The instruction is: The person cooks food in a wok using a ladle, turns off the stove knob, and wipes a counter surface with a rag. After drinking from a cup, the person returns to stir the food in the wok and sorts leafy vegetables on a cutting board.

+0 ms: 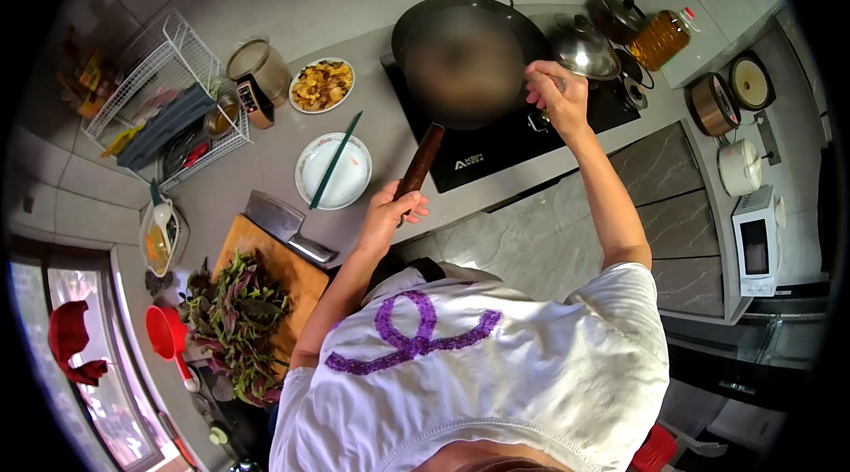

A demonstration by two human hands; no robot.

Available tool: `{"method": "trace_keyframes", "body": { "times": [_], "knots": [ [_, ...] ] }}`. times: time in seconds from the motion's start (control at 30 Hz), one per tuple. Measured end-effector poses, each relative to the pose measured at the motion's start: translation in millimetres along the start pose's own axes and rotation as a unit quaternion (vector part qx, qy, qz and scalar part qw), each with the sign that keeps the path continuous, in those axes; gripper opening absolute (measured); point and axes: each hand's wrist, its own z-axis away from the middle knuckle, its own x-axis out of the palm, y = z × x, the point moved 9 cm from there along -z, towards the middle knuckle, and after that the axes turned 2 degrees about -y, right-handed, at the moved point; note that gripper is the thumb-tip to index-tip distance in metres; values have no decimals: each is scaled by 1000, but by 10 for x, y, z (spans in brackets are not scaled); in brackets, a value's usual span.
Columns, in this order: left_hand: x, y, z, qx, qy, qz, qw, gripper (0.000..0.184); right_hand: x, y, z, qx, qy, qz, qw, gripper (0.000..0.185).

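A black wok (407,40) with a brown wooden handle (425,153) sits on the hob (478,162). My left hand (390,217) is wrapped around the lower end of that handle. Over the wok's right edge, my right hand (560,98) is closed with the fingers curled in; whatever it may hold is hidden. The wok's contents are blurred and cannot be made out. Left of the handle, a white bowl (332,175) has green chopsticks (338,158) across it. Behind it stands a plate of yellow cooked food (321,86).
A cleaver (279,217) lies at the edge of a wooden cutting board (305,282) beside leafy greens (237,313). A wire rack (190,56) stands at the left. Beyond my right hand are a domed metal lid (586,51) and an oil bottle (660,40).
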Motion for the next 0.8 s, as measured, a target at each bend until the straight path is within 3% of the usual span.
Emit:
{"method": "trace_keyframes", "body": {
  "times": [0.13, 0.27, 0.6, 0.8],
  "knots": [
    [-2, 0, 2, -2, 3, -3, 1000, 35, -28, 22, -61, -56, 9, 63, 996, 15],
    [6, 14, 10, 1, 0, -6, 1000, 35, -104, 95, -82, -43, 32, 74, 996, 15],
    [-2, 15, 6, 4, 8, 1, 1000, 31, -434, -546, 376, -56, 88, -5, 995, 16],
    [2, 1, -5, -5, 4, -10, 1000, 33, -276, -413, 577, -25, 52, -4, 998, 13]
  ]
}}
